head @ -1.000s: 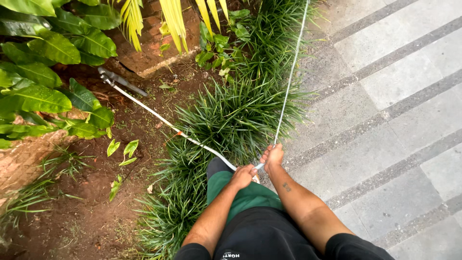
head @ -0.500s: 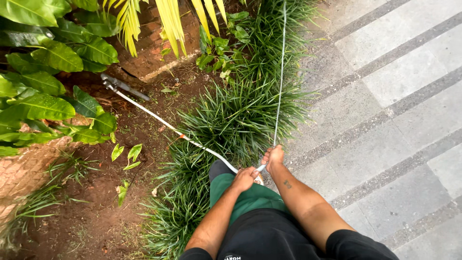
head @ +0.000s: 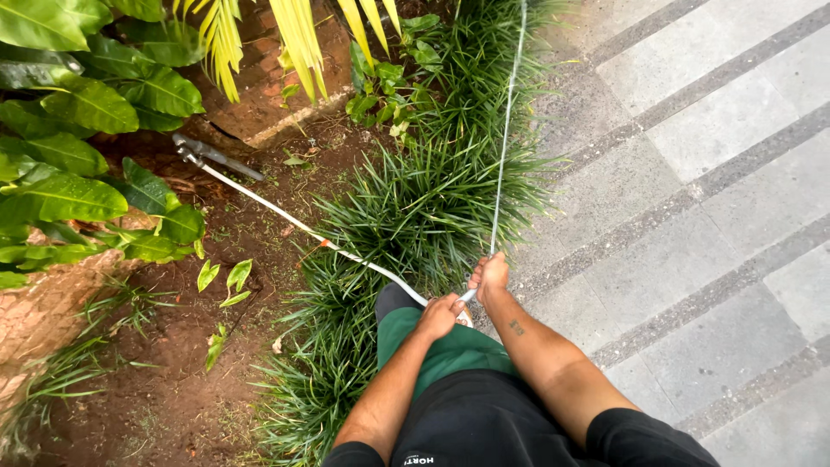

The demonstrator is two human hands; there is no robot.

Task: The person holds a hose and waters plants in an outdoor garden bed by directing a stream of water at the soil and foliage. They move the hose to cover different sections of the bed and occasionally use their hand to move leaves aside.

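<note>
Evidently both hands, left hand point(head: 441, 315) and right hand point(head: 490, 275), clamp the white cord point(head: 504, 147) above the grass border point(head: 415, 216), keeping it taut.

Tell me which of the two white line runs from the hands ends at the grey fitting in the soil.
The thicker white hose by the left hand; the thin cord from the right hand runs along the paving.

Hose point(head: 285, 220): white
Grass point(head: 415, 207): dark green
Trousers point(head: 454, 350): green
Shirt point(head: 484, 428): black
Pavement point(head: 718, 216): grey with darker stripes
Soil point(head: 173, 380): reddish brown
Palm leaves point(head: 298, 35): yellow
</note>
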